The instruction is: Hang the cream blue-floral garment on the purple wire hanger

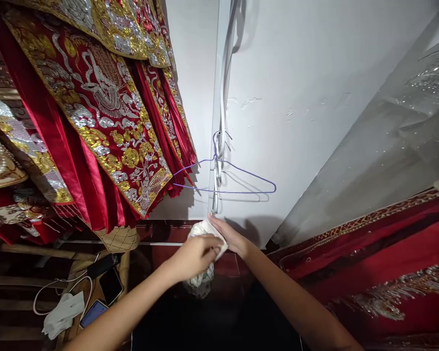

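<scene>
Low in front of me, by the wall's foot, is a bunched white cloth (pixel 202 229). Its lower part hangs below my hands and looks patterned, though dimly lit. My left hand (pixel 199 251) has its fingers curled into the near side of the cloth. Along the right edge of it lies my right hand (pixel 231 236), fingers pointing up towards the wall and partly hidden by the fabric. Just above, a purple wire hanger (pixel 247 171) hangs bare by its hook beside a white cord (pixel 222 109) that runs down the wall.
Red costumes with gold and silver embroidery (pixel 109 97) hang at left. More red beaded fabric (pixel 388 258) is at right, below a sheer sparkling sheet (pixel 388 146). A wooden stool at lower left bears a phone (pixel 110 286), a lit phone (pixel 94 313), cables and tissue (pixel 64 314).
</scene>
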Demonstrator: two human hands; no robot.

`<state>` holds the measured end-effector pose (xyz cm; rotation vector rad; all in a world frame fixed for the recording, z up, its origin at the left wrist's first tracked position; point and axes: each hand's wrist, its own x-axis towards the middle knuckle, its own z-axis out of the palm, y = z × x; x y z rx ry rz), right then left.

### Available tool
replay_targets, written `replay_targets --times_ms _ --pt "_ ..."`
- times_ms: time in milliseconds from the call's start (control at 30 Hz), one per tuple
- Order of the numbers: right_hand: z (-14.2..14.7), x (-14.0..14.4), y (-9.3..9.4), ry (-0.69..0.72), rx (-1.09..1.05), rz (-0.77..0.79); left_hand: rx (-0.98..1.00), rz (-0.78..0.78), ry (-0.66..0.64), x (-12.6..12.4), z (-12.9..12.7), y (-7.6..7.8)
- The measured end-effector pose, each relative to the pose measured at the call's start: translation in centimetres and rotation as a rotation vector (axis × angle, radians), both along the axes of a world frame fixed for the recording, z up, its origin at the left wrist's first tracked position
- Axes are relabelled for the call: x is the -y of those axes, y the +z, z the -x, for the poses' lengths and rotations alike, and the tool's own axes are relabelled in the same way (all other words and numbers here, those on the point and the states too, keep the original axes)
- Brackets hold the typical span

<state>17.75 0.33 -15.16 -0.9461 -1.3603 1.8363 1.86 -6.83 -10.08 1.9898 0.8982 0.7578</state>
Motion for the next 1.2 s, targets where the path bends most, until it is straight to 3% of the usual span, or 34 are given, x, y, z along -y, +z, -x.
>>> replay_targets --times_ms 67,167,233,300,333,400,500,567,733,833,1000,1200 --pt "-0.1 0.7 1.1 -0.038 -0.033 -0.009 -0.058 -0.171 -0.094 1.3 -0.1 2.0" --pt "-1.0 2.1 3.7 0.145 -0.016 -0.134 -0.022 -0.411 0.069 0.9 0.5 3.7" --pt "-1.9 2.9 5.8 0.334 0.067 -0.287 -0.004 -0.398 0.148 -0.2 0.9 3.5" --pt "-3.1 3.0 8.0 0.413 0.221 -0.479 -0.060 -0.250 0.061 -1.3 1.0 2.4" --pt "-3.7 2.8 8.9 0.355 0.327 -0.581 -0.122 -0.183 0.001 -1.7 1.1 1.7" --pt "-4.9 1.7 10.0 0.084 0.558 -0.740 -0.288 -0.138 -0.030 -2.2 1.3 0.2" --pt "-6.3 -0.9 9.9 -0.344 0.774 -0.828 -0.519 -0.200 0.141 -2.9 2.7 -1.1" --pt "-7.1 -2.8 8.9 -0.419 0.817 -0.847 -0.653 -0.204 0.225 -3.4 4.3 -1.3" --pt "-9.4 -5.2 6.4 -0.365 0.743 -0.842 -0.893 0.007 0.271 -5.2 8.9 -0.3" --pt "-10.9 -5.3 6.6 -0.412 0.619 -0.819 -0.810 -0.027 0.373 -6.8 10.8 0.5" --pt "-11.3 -4.8 7.5 -0.373 0.595 -0.785 -0.413 -0.242 0.544 -9.1 10.8 1.4" --pt "-10.2 -4.4 6.8 -0.365 0.632 -0.768 0.060 -0.156 0.657 -8.4 10.2 1.5"
